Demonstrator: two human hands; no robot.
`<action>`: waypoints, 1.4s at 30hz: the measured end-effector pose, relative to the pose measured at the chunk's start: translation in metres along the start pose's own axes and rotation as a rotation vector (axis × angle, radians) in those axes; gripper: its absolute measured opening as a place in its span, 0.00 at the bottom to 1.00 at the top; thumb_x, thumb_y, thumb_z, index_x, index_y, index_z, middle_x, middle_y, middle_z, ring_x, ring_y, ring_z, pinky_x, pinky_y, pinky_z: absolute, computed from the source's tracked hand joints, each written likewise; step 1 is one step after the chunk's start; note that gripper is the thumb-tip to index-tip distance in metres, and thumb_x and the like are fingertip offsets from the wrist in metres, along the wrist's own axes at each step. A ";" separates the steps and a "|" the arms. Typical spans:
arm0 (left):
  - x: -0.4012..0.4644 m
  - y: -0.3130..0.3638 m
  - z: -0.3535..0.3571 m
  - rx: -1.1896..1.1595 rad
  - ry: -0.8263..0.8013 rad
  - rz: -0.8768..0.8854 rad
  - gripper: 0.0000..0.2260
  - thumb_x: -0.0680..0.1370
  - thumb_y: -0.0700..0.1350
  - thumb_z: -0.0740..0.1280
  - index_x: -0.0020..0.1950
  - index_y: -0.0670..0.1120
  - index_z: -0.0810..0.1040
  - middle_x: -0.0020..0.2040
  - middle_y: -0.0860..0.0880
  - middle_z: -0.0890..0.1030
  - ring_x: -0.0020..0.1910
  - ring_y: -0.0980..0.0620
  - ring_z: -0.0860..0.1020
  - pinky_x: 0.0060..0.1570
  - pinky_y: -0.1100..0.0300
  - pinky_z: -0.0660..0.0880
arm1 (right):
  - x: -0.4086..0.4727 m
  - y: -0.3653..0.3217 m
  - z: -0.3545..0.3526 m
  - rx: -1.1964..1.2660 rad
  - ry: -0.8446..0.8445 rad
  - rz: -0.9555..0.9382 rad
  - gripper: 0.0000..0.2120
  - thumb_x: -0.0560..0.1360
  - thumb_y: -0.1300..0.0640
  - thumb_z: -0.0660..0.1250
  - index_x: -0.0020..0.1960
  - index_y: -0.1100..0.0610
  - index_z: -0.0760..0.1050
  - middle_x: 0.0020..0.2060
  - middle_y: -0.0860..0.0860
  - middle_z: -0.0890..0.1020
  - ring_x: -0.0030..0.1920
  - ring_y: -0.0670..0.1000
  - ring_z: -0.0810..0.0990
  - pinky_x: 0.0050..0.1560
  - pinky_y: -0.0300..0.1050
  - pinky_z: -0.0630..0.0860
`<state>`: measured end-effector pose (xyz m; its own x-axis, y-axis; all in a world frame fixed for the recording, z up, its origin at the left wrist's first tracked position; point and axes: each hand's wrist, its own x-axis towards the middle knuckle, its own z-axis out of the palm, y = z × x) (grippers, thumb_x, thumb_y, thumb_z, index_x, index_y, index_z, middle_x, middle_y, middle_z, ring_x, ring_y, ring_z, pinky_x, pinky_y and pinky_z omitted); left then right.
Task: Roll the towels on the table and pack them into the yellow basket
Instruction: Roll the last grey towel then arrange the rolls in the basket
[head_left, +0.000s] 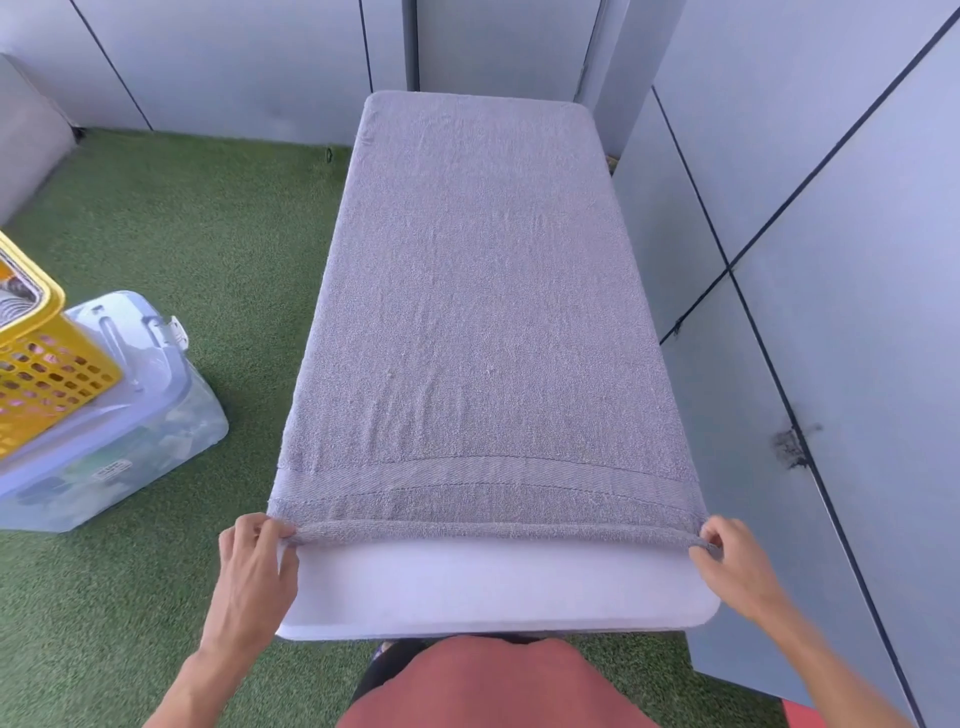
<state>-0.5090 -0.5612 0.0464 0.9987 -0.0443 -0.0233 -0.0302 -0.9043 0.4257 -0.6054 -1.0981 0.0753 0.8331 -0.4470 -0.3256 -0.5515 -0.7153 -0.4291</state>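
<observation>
One towel (478, 312) is counted: grey terry, rectangular, nubby loop pile, spread flat and covering nearly the whole white tabletop (493, 587). A flat-woven band with stitched lines is seen across its near end. The near hem is turned over into one narrow, tight roll, lying across the tabletop's width. A bare strip of smooth white tabletop with rounded corners is left showing between the roll and the near edge.

Two hands are counted, one at each end of the roll. The left hand (254, 561) is placed at the left end, its fingers (270, 530) curled and pinched on the rolled hem. The right hand (727, 556) is placed at the right end, its fingers (714, 535) likewise curled over and clamped on the roll.

One yellow basket (47, 364) is noted at the left edge of the view, well apart from the tabletop: hard plastic, perforated side wall with rows of small slots, thick smooth rim. Striped fabric can be made out inside it, too cut off to count. The basket is seated on one clear plastic bin (130, 431) with a pale lid, boxy with rounded corners, contents blurred.

Green artificial turf (182, 234), short and bristly, is laid as flooring. Smooth grey wall panels (831, 260) with dark seams are seen behind and to the right.
</observation>
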 end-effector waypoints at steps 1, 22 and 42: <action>0.002 0.000 0.000 -0.005 -0.011 -0.006 0.12 0.70 0.33 0.72 0.50 0.42 0.75 0.52 0.44 0.70 0.50 0.42 0.66 0.47 0.45 0.72 | 0.001 -0.001 -0.001 0.001 -0.017 0.006 0.10 0.69 0.65 0.67 0.36 0.58 0.67 0.37 0.53 0.73 0.39 0.51 0.71 0.38 0.42 0.66; 0.022 -0.023 -0.025 0.087 -0.258 0.034 0.15 0.75 0.28 0.62 0.57 0.41 0.78 0.52 0.46 0.78 0.50 0.45 0.75 0.46 0.52 0.74 | -0.005 0.017 0.004 -0.171 -0.008 -0.100 0.09 0.78 0.68 0.61 0.54 0.62 0.78 0.51 0.56 0.80 0.55 0.59 0.76 0.55 0.51 0.70; 0.007 -0.003 -0.002 0.144 -0.023 0.088 0.16 0.69 0.30 0.70 0.55 0.40 0.74 0.56 0.43 0.73 0.54 0.41 0.71 0.42 0.46 0.79 | -0.017 -0.009 0.026 -0.145 0.215 -0.120 0.18 0.68 0.72 0.71 0.57 0.63 0.78 0.52 0.55 0.75 0.58 0.58 0.71 0.61 0.46 0.64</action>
<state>-0.5022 -0.5579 0.0470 0.9908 -0.1344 -0.0134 -0.1246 -0.9479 0.2932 -0.6154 -1.0703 0.0633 0.8903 -0.4471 -0.0867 -0.4496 -0.8326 -0.3236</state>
